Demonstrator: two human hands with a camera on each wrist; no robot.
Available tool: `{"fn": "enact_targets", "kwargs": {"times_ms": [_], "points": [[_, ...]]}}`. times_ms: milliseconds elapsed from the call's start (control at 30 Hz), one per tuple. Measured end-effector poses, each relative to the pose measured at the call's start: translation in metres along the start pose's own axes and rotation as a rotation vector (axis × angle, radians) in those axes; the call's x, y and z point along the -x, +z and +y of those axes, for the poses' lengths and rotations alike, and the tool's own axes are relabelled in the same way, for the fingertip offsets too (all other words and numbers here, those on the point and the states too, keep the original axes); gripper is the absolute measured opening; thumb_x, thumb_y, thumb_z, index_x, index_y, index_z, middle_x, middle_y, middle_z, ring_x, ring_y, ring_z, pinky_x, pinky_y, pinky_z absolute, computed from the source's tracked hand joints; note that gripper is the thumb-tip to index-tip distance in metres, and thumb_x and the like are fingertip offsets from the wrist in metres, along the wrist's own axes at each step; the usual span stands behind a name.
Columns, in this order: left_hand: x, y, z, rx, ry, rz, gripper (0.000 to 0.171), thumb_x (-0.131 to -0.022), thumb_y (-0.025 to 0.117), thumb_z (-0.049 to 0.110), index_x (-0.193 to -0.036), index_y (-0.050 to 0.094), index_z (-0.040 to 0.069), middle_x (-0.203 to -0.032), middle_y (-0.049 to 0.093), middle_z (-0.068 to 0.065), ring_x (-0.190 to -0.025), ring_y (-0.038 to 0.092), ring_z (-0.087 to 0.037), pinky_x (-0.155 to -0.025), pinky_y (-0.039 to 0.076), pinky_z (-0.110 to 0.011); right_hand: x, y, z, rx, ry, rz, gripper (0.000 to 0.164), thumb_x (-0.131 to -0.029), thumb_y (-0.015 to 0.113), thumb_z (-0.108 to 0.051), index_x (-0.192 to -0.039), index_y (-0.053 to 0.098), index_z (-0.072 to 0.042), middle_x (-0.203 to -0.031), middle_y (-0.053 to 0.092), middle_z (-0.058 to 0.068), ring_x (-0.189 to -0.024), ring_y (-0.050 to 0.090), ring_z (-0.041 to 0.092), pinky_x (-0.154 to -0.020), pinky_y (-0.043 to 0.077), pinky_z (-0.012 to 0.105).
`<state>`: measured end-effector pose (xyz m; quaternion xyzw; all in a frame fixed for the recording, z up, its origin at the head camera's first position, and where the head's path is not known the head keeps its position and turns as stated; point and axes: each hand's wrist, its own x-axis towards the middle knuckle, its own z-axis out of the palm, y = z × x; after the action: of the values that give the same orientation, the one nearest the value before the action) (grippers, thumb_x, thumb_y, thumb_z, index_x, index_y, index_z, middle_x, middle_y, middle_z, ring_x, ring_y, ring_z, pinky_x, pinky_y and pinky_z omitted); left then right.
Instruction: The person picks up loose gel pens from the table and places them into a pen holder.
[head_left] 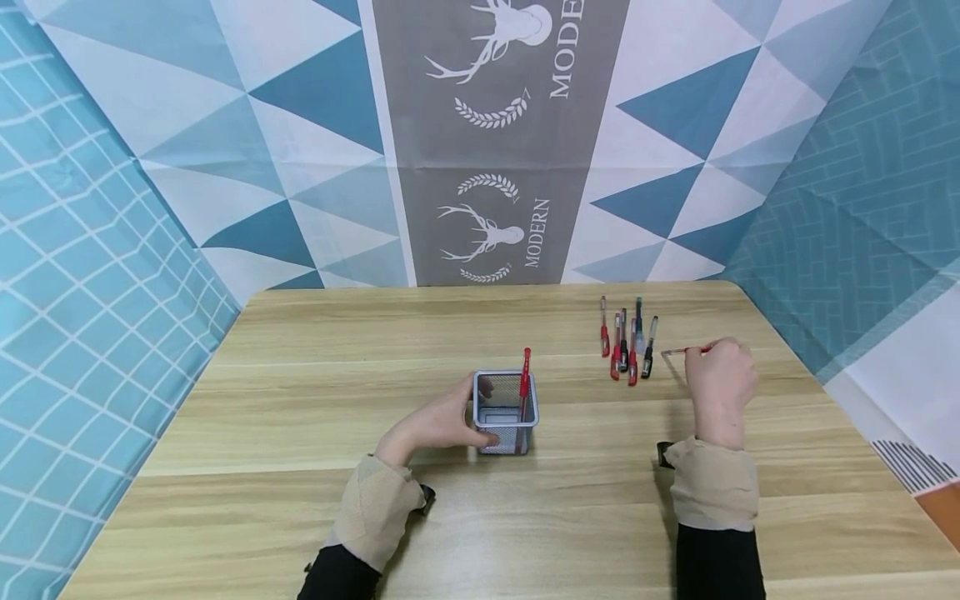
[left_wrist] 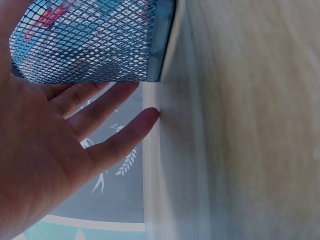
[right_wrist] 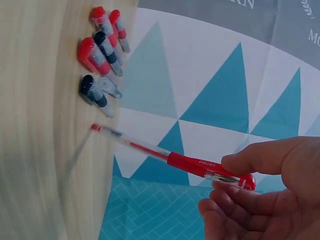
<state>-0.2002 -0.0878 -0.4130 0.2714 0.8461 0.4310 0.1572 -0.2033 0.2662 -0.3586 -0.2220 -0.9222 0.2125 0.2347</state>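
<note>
My left hand (head_left: pixel 442 419) grips a grey mesh pen holder (head_left: pixel 506 439), thumb on its near side and fingers round the far side. In the left wrist view, the holder's mesh wall (left_wrist: pixel 90 50) rises above the spread fingers. One red pen (head_left: pixel 526 375) stands in the holder, leaning on its right side. At the right, my right hand (head_left: pixel 722 379) pinches another red pen (right_wrist: pixel 187 162) by its clip end, between thumb and fingers. This pen slants, its far end low near the tabletop. Left of that hand lie several red pens (head_left: pixel 633 354) and dark pens (head_left: pixel 649 348).
The wooden table (head_left: pixel 322 350) reaches back to a patterned cloth wall (head_left: pixel 480 150). Blue cloth with a white grid (head_left: pixel 97 292) hangs on the left, and teal cloth (head_left: pixel 847 208) on the right.
</note>
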Motion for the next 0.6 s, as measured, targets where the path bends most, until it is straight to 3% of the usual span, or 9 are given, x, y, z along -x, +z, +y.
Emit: {"fn": "enact_targets", "kwargs": {"times_ms": [100,333,600], "points": [[0.000,0.000,0.000,0.006,-0.001,0.000,0.070,-0.065,0.079,0.024,-0.120,0.039,0.011,-0.112,0.054,-0.010,-0.103,0.054,-0.023,-0.091,0.042,-0.035,0.000,-0.001,-0.003,-0.058,-0.005,0.035,0.026,-0.085,0.046,-0.012,-0.086,0.056,0.012,-0.088,0.054,0.031,-0.083,0.052,0.048,-0.066,0.041,0.056],[0.000,0.000,0.000,0.012,-0.016,-0.008,0.070,-0.064,0.079,0.025,-0.120,0.038,0.012,-0.112,0.054,-0.012,-0.100,0.054,-0.023,-0.089,0.043,-0.034,-0.002,0.002,-0.008,-0.271,-0.064,0.213,0.029,-0.088,0.054,-0.017,-0.099,0.059,0.010,-0.094,0.058,0.026,-0.087,0.053,0.041,-0.079,0.039,0.051],[0.000,-0.001,0.000,-0.010,-0.027,-0.009,0.070,-0.065,0.079,0.026,-0.120,0.038,0.011,-0.112,0.054,-0.011,-0.099,0.054,-0.023,-0.089,0.043,-0.034,-0.003,0.000,-0.013,-0.347,-0.082,0.278,0.030,-0.090,0.052,-0.019,-0.106,0.058,0.006,-0.103,0.061,0.023,-0.090,0.063,0.037,-0.081,0.049,0.044]]}}
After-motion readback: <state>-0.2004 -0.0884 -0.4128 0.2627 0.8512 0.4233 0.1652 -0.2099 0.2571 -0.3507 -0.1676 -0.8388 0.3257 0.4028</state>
